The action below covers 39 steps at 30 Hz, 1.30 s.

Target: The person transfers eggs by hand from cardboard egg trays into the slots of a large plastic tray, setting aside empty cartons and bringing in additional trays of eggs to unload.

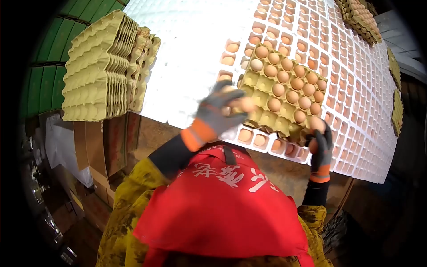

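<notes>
A yellowish pulp egg tray lies on white foam trays in front of me. Brown eggs fill many of its cups, while bare cups show along its left and near side. My left hand, in a grey and orange glove, is at the tray's left edge with its fingers curled round eggs, somewhat blurred. At the tray's near right corner, my right hand wears the same kind of glove and is closed round eggs; its fingers are partly hidden.
White foam trays cover the table, bare at left and holding eggs at right. Stacked pulp trays stand at the left edge. More egg-filled pulp trays sit far right. Cardboard boxes are below left, green crates behind.
</notes>
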Motion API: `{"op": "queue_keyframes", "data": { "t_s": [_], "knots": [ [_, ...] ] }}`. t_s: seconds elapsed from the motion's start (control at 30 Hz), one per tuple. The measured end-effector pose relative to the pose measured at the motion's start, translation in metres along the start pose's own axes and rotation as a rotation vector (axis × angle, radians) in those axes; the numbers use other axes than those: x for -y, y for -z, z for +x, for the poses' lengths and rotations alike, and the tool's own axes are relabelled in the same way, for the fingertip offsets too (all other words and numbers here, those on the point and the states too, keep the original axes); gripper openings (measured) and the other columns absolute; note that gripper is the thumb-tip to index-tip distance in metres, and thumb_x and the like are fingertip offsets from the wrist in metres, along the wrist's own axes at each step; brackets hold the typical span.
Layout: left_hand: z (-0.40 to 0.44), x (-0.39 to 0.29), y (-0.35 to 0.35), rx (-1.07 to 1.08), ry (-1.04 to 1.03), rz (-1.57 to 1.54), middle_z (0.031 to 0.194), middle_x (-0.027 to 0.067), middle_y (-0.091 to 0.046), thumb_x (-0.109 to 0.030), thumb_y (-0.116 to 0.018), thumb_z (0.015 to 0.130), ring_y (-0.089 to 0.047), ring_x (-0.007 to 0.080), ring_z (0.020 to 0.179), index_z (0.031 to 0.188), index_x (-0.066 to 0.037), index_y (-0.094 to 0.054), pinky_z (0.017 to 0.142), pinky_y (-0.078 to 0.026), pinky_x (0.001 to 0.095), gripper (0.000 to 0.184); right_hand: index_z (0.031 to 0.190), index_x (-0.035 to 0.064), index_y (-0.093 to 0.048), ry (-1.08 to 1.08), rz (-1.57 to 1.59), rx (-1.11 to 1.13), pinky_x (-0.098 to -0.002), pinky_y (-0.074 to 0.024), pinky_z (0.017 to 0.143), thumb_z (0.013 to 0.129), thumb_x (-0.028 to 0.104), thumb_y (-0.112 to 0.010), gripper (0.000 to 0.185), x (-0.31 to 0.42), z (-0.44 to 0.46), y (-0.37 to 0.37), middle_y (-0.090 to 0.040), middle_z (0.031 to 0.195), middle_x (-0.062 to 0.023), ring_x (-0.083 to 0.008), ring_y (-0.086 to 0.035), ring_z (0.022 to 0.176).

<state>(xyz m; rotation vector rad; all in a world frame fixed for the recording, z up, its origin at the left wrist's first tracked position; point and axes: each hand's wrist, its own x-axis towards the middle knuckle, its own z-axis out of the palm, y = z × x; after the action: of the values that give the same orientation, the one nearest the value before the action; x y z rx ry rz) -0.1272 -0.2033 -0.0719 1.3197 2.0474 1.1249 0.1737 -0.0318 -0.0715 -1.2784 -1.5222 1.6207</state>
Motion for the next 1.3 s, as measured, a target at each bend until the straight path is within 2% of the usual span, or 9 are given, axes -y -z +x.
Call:
{"op": "queue_keyframes", "data": {
  "t_s": [0.07, 0.13, 0.27, 0.4, 0.7, 0.9, 1.03, 1.13, 1.3],
  "knots": [
    [-0.035, 0.052, 0.049, -0.147, 0.132, 0.100, 0.133, 0.0169, -0.053, -0.019, -0.088, 0.072, -0.061, 0.0306, 0.117, 0.122, -0.008, -0.070, 0.097, -0.053, 0.0398, 0.054, 0.131, 0.0030, -0.059, -0.045, -0.120, 0.188, -0.0321, -0.0555, 0.082, 0.088, 0.011, -0.071, 0.046, 0.011, -0.020, -0.059, -0.065, 0.120, -0.0108, -0.0190, -0.067, 0.097],
    [-0.068, 0.093, 0.095, -0.196, 0.255, 0.220, 0.134, 0.0174, -0.052, -0.016, -0.087, 0.073, -0.061, 0.0305, 0.116, 0.124, -0.006, -0.068, 0.097, -0.053, 0.0396, 0.055, 0.125, 0.0040, -0.061, 0.355, -0.322, 0.334, -0.0377, -0.0512, 0.096, 0.081, 0.015, -0.079, 0.049, 0.002, -0.039, -0.133, -0.064, 0.122, -0.0128, -0.0260, -0.062, 0.113],
    [-0.113, 0.155, 0.145, -0.100, 0.220, 0.463, 0.137, 0.0182, -0.047, -0.015, -0.084, 0.076, -0.057, 0.0343, 0.119, 0.126, -0.006, -0.065, 0.097, -0.052, 0.0416, 0.054, 0.121, 0.0119, -0.065, 0.252, -0.545, 0.558, -0.0402, -0.0524, 0.092, 0.073, 0.019, -0.084, 0.052, 0.002, -0.078, -0.248, -0.058, 0.123, -0.0151, -0.0326, -0.061, 0.112],
    [-0.119, 0.165, 0.151, -0.042, 0.173, 0.579, 0.137, 0.0204, -0.047, -0.020, -0.081, 0.076, -0.054, 0.0383, 0.121, 0.126, -0.008, -0.065, 0.100, -0.050, 0.0436, 0.053, 0.118, 0.0138, -0.066, 0.330, -0.813, 0.392, -0.0422, -0.0547, 0.083, 0.074, 0.026, -0.082, 0.048, -0.017, -0.095, -0.292, -0.059, 0.121, -0.0154, -0.0353, -0.065, 0.102],
    [-0.085, 0.140, 0.136, 0.208, 0.032, 0.603, 0.140, 0.0184, -0.050, -0.031, -0.080, 0.077, -0.061, 0.0357, 0.114, 0.125, -0.015, -0.067, 0.091, -0.054, 0.0429, 0.053, 0.125, 0.0183, -0.062, 0.296, -1.131, 0.212, -0.0445, -0.0548, 0.087, 0.080, 0.032, -0.077, 0.049, -0.048, -0.099, -0.323, -0.053, 0.131, -0.0147, -0.0353, -0.064, 0.104],
    [-0.092, 0.156, 0.142, 0.281, 0.023, 0.745, 0.141, 0.0186, -0.050, -0.025, -0.066, 0.090, -0.061, 0.0361, 0.112, 0.132, -0.017, -0.063, 0.090, -0.053, 0.0441, 0.043, 0.135, 0.0237, -0.061, 0.379, -1.067, 0.142, -0.0446, -0.0542, 0.090, 0.088, 0.029, -0.069, 0.048, -0.071, -0.108, -0.305, -0.053, 0.142, -0.0146, -0.0367, -0.064, 0.107],
    [-0.106, 0.182, 0.150, 0.235, -0.062, 0.710, 0.133, 0.0168, -0.053, -0.022, -0.066, 0.089, -0.061, 0.0339, 0.109, 0.145, -0.021, -0.053, 0.089, -0.053, 0.0437, 0.057, 0.133, 0.0238, -0.064, 0.296, -0.798, 0.145, -0.0424, -0.0540, 0.094, 0.090, 0.023, -0.065, 0.043, -0.059, -0.105, -0.296, -0.056, 0.140, -0.0125, -0.0344, -0.063, 0.113],
    [-0.104, 0.190, 0.159, 0.075, -0.133, 0.469, 0.131, 0.0170, -0.054, -0.019, -0.066, 0.089, -0.059, 0.0334, 0.111, 0.146, -0.018, -0.051, 0.090, -0.051, 0.0437, 0.059, 0.131, 0.0179, -0.065, 0.699, -0.902, -0.007, -0.0433, -0.0524, 0.089, 0.087, 0.017, -0.067, 0.045, -0.069, -0.090, -0.270, -0.060, 0.132, -0.0126, -0.0345, -0.063, 0.106],
    [-0.111, 0.230, 0.145, -0.071, -0.290, 0.622, 0.126, 0.0157, -0.056, -0.006, -0.055, 0.088, -0.053, 0.0345, 0.118, 0.144, -0.008, -0.053, 0.102, -0.039, 0.0476, 0.056, 0.130, 0.0174, -0.065, 0.902, -1.152, 0.135, -0.0477, -0.0411, 0.101, 0.080, 0.014, -0.070, 0.051, -0.106, -0.071, -0.239, -0.059, 0.128, -0.0086, -0.0298, -0.054, 0.118]
  ]
}}
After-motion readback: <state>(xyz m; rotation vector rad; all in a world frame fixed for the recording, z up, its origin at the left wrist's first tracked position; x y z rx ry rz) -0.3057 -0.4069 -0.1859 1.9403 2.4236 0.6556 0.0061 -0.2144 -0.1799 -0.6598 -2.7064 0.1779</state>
